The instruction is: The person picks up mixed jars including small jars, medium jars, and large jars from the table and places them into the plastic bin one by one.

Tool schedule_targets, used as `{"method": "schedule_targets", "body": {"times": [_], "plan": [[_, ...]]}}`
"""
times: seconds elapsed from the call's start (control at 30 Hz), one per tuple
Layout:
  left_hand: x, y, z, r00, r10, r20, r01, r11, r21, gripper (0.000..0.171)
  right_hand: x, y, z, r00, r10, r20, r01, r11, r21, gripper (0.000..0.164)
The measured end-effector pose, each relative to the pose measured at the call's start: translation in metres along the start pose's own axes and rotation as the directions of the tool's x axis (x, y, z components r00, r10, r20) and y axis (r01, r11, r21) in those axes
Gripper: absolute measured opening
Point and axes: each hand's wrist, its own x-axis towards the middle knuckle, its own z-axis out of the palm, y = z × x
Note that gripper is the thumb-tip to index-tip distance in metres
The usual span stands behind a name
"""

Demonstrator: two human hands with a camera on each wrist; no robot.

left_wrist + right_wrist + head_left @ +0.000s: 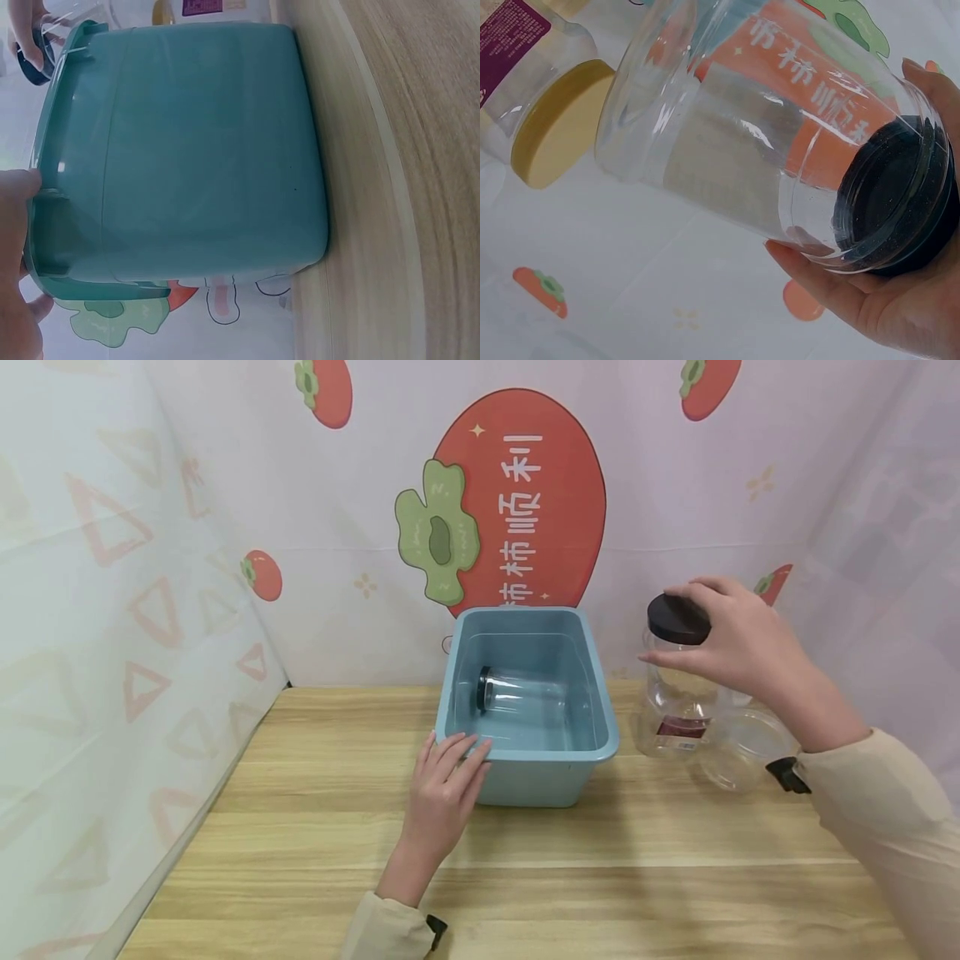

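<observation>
Wood table [322, 860]: right hand [742, 639] pinches jar [742, 150] at lid [671, 620], likely lift step; left hand [444, 789], spread, on tub [540, 756]; next needs steady grip.

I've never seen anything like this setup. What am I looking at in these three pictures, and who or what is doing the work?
There is no machine here: a person works with two bare hands. The widest picture comes from a camera worn on the head, looking forward and down; the other two come from cameras worn on each wrist.

On the light wooden table sits a blue rectangular plastic bin, with a clear plastic jar with a black lid lying on its side inside. The left hand rests on the bin's near rim. The right hand holds another clear, black-lidded jar by its lid. Nearby is a clear jar with a purple label and gold lid.
</observation>
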Motion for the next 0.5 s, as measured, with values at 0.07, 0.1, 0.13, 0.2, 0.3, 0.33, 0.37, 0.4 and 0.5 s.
{"method": "schedule_targets", "body": {"times": [0.07, 0.1, 0.13, 0.2, 0.3, 0.33, 0.37, 0.4, 0.5], "plan": [[0.0, 0.0, 0.0, 1.0, -0.007, -0.003, 0.007, 1.0, -0.008, 0.035, 0.002, -0.001, -0.001, 1.0, 0.003, 0.011, -0.003, 1.0, -0.006, 0.087], [0.0, 0.001, 0.0, 1.0, -0.011, -0.002, 0.011, 1.0, -0.011, 0.033, 0.002, -0.002, -0.001, 1.0, 0.005, 0.015, -0.005, 1.0, -0.008, 0.086], [0.001, 0.001, 0.0, 1.0, -0.016, 0.0, 0.016, 1.0, -0.014, 0.031, 0.003, -0.002, -0.002, 1.0, 0.005, 0.019, -0.005, 1.0, -0.009, 0.086], [0.001, 0.001, 0.0, 1.0, -0.027, 0.004, 0.027, 0.999, -0.02, 0.028, 0.004, -0.003, -0.002, 1.0, 0.002, 0.024, -0.001, 1.0, -0.011, 0.085], [0.001, 0.003, -0.001, 0.999, -0.046, 0.012, 0.046, 0.999, -0.024, 0.026, 0.006, -0.004, -0.002, 1.0, -0.009, 0.023, 0.009, 1.0, -0.009, 0.083], [0.001, 0.003, 0.0, 0.999, -0.05, 0.01, 0.05, 0.998, -0.027, 0.024, 0.007, -0.004, -0.002, 1.0, -0.014, 0.022, 0.014, 1.0, -0.008, 0.083], [0.001, 0.003, 0.0, 0.999, -0.053, 0.007, 0.053, 0.998, -0.028, 0.022, 0.008, -0.005, -0.002, 1.0, -0.018, 0.019, 0.018, 1.0, -0.007, 0.082], [0.0, 0.003, 0.0, 0.998, -0.056, 0.004, 0.056, 0.998, -0.03, 0.022, 0.008, -0.006, -0.002, 1.0, -0.021, 0.019, 0.021, 1.0, -0.007, 0.081], [0.001, 0.004, 0.001, 0.998, -0.067, -0.002, 0.067, 0.997, -0.035, 0.03, 0.011, -0.009, -0.004, 0.999, -0.033, 0.014, 0.033, 0.999, -0.003, 0.079]]}}
